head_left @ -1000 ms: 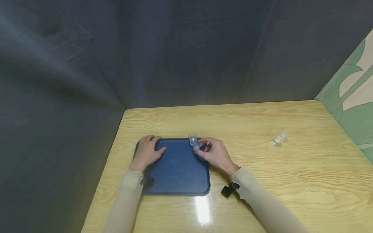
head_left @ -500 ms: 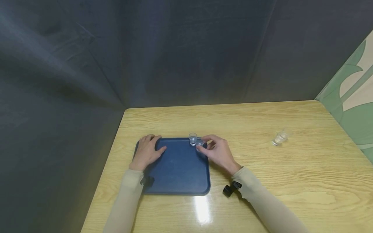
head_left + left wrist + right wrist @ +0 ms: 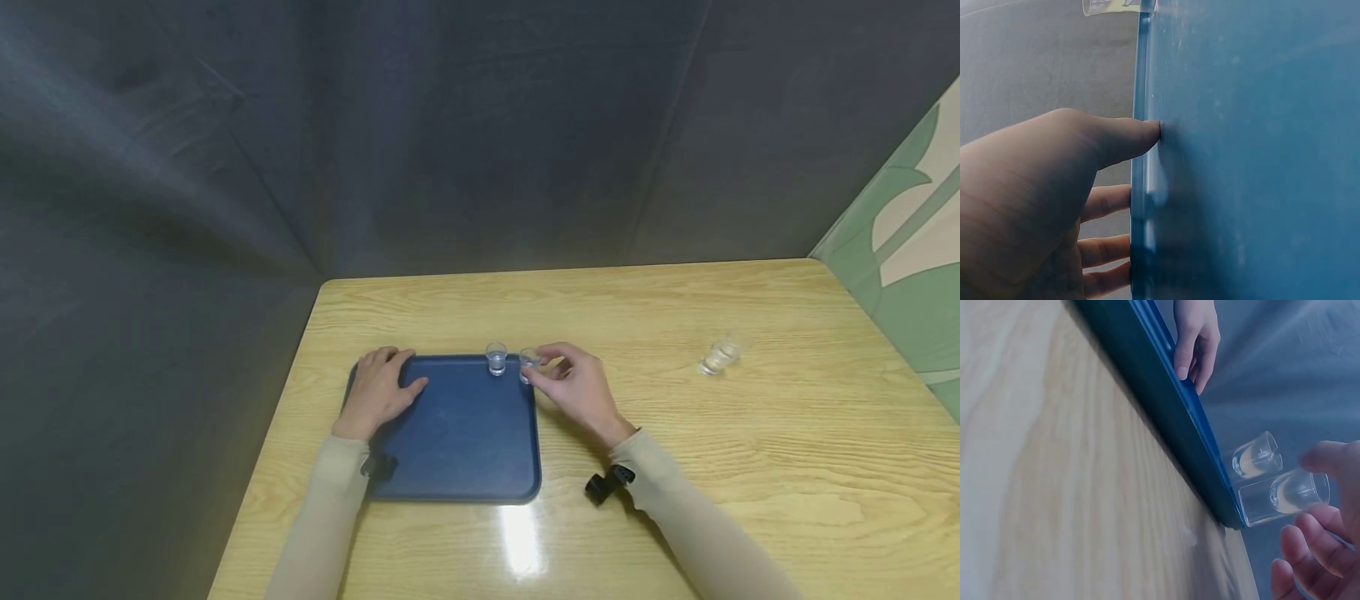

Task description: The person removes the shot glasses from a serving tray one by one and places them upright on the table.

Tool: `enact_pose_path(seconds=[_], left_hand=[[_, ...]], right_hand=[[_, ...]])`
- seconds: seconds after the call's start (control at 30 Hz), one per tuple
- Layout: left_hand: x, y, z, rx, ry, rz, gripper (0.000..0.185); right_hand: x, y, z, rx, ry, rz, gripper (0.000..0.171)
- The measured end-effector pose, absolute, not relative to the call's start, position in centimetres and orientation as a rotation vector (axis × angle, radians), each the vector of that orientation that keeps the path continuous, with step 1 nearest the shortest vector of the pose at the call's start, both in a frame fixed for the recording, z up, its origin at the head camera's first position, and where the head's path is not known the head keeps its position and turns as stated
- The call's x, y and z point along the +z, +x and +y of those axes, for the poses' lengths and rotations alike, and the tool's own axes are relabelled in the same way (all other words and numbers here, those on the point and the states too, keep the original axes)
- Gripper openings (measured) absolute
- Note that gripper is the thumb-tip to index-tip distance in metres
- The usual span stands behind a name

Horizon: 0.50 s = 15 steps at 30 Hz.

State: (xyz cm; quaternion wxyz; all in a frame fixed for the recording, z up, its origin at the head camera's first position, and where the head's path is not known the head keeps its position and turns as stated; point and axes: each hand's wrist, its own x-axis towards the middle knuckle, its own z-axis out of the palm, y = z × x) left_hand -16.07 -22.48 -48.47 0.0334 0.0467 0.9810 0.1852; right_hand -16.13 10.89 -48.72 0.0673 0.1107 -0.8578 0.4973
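Observation:
A dark blue tray (image 3: 457,433) lies on the wooden table. My left hand (image 3: 378,387) rests on its far-left corner, thumb pressed on the tray surface (image 3: 1260,156) and fingers (image 3: 1107,203) lying past the rim. My right hand (image 3: 543,368) pinches a small clear glass (image 3: 528,360) at the tray's far-right corner; in the right wrist view the glass (image 3: 1266,503) sits between thumb and fingers (image 3: 1310,550), its base at the tray's corner (image 3: 1225,512). A second small glass (image 3: 496,358) (image 3: 1257,456) stands upright just left of it, on the tray's far edge.
A third small glass (image 3: 718,357) stands alone on the table (image 3: 675,467) to the right. Dark cloth closes the back and left. A green-patterned wall (image 3: 907,275) borders the right. Black wrist mounts (image 3: 607,483) sit by both sleeves.
My right hand has carried the small glass right and away from me, from beside the second glass to the tray's far-right corner. My left hand has stayed put.

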Motion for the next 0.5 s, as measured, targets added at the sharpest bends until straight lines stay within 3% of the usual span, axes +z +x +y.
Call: enact_pose_path(seconds=[0.5], left_hand=[[-48.5,-16.0,-22.5,0.568,0.149,3.022,0.066]], right_hand=[[-48.9,-16.5,13.7,1.464,0.216,-2.546,0.036]])
